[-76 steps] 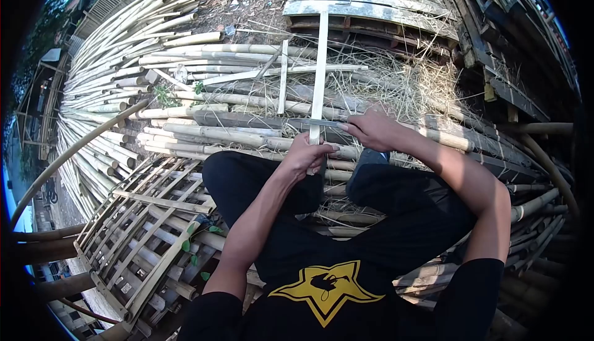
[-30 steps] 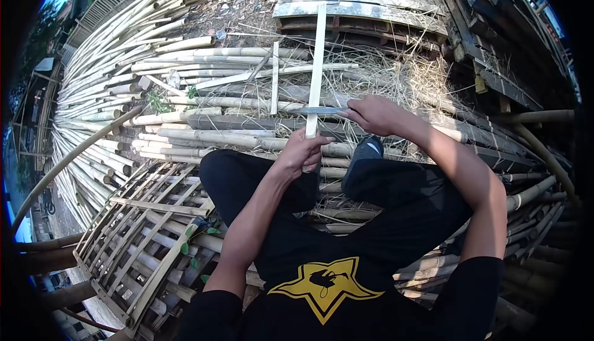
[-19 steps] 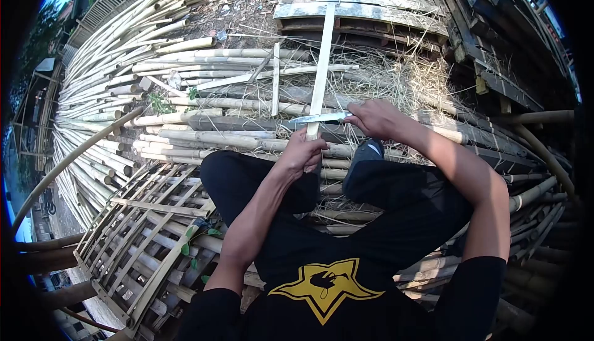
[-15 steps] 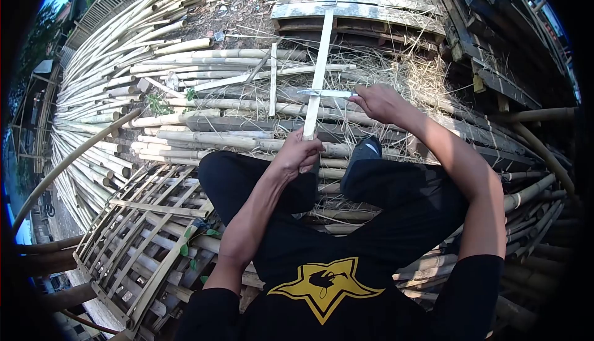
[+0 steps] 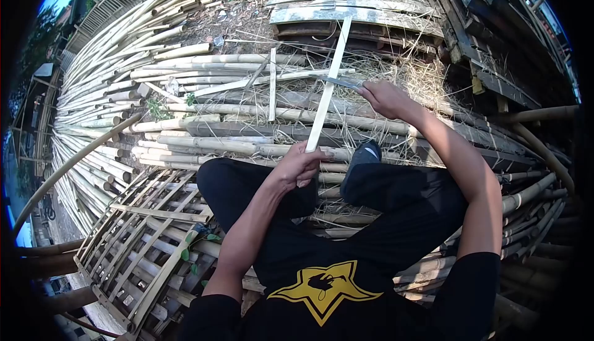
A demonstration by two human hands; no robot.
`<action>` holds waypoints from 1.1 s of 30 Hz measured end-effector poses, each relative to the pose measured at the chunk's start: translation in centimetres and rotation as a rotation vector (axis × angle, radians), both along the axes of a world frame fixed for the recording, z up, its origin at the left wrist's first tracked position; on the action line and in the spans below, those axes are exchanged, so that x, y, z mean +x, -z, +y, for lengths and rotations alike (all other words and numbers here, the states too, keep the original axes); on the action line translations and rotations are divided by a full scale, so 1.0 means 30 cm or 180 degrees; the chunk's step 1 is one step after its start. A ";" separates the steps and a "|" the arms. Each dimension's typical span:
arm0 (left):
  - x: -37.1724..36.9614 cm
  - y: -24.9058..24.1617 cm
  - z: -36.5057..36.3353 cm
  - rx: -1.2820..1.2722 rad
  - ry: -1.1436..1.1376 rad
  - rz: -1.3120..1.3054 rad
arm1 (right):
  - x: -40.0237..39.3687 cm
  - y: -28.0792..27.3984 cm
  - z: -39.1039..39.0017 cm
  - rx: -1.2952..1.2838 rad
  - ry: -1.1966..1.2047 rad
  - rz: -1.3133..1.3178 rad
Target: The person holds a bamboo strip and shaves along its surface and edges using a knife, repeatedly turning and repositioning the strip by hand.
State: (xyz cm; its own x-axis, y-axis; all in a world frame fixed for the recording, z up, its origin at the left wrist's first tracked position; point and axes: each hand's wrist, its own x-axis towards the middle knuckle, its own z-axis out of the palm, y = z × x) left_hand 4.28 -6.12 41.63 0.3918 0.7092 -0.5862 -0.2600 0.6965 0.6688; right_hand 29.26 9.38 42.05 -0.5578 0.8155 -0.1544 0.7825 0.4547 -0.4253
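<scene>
Bamboo strip: long, flat; likely light, springy, splinter-prone along edges; best held by flat faces.
Left hand: closed around strip's near end.
Right hand: gripping knife, blade across strip.
Position: strip slants away from left hand, above bamboo poles.

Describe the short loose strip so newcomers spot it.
Find the wooden pallet, top centre, then the bamboo poles below it. The short strip lies on them, left of the held strip. Unlike the poles beneath, it points up the image.

black tee, yellow star, dark trousers
</scene>
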 end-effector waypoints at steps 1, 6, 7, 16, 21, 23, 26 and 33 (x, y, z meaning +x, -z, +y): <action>-0.004 0.000 -0.003 -0.0001 -0.0005 0.0006 | -0.011 0.005 -0.006 -0.0018 -0.0151 0.0045; -0.005 -0.004 0.004 -0.0061 -0.0029 -0.0033 | -0.040 -0.023 -0.067 -0.0143 -0.0386 0.0418; -0.005 -0.001 0.007 -0.0061 -0.0031 -0.0037 | -0.053 -0.023 -0.091 -0.0216 -0.0471 0.0421; 0.001 0.007 0.003 0.0097 -0.0095 0.0244 | -0.082 0.024 -0.146 -0.0141 -0.0722 0.0499; 0.019 0.014 -0.003 0.0242 -0.0139 0.0374 | -0.060 0.040 -0.114 0.0224 -0.0774 0.0188; 0.018 0.008 0.010 0.0225 -0.0189 0.0278 | -0.062 0.021 -0.085 0.0158 -0.0756 -0.0014; 0.011 0.004 0.008 0.0093 -0.0201 0.0055 | -0.048 0.022 -0.053 0.0189 -0.0641 -0.0223; -0.008 -0.007 -0.041 -0.0126 0.0280 -0.0089 | 0.216 0.042 0.119 0.0573 0.0904 -0.0586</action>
